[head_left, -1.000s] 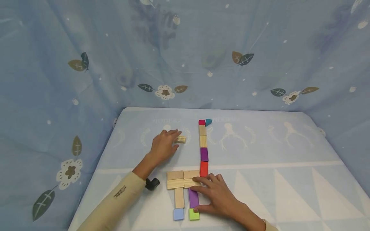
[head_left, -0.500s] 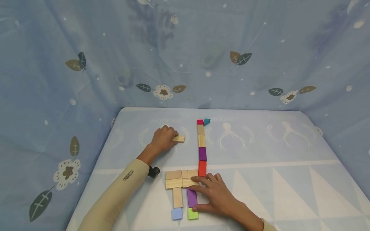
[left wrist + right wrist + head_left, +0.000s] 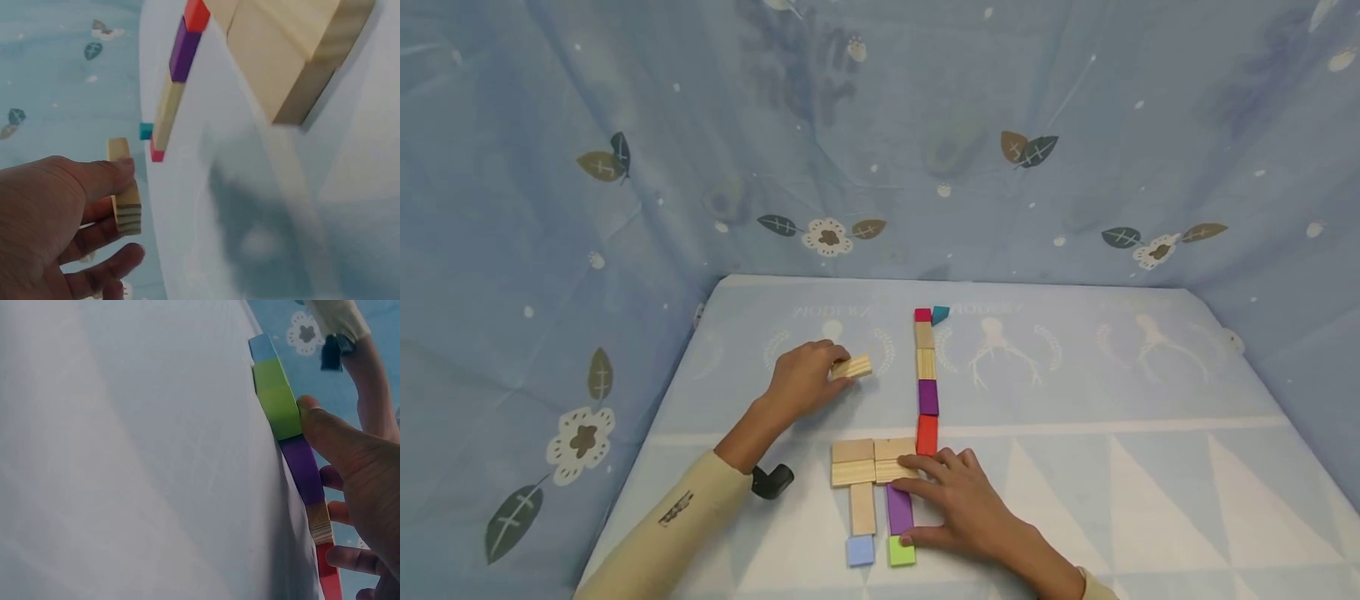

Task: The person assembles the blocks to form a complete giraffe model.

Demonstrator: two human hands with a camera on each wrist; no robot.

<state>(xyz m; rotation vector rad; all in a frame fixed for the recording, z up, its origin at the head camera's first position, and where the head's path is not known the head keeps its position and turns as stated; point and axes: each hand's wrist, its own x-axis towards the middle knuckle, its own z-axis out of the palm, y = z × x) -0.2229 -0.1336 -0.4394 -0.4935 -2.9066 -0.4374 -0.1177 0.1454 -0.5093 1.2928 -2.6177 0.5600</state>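
Observation:
In the head view, my left hand (image 3: 802,377) pinches a plain wooden block (image 3: 858,367) above the left of the table. The left wrist view shows this pale block (image 3: 129,219) between thumb and fingers. My right hand (image 3: 962,504) rests at the front part of a flat layout, its thumb by the green block (image 3: 902,551) and its fingertips on a wooden block (image 3: 891,469). Between these lies a purple block (image 3: 899,509). Left of them are an upright-lying wooden block (image 3: 862,509) and a light blue block (image 3: 861,550).
From the layout's right corner a single line runs back: a red block (image 3: 927,435), a dark purple block (image 3: 928,397), wooden blocks (image 3: 926,364) and a small red block (image 3: 922,315). A teal block (image 3: 940,314) touches its far end. Patterned cloth (image 3: 880,150) hangs behind the table.
My left hand has closed its fingers on the wooden block and drawn it a little left, tilting it. My right hand stays in place on the layout.

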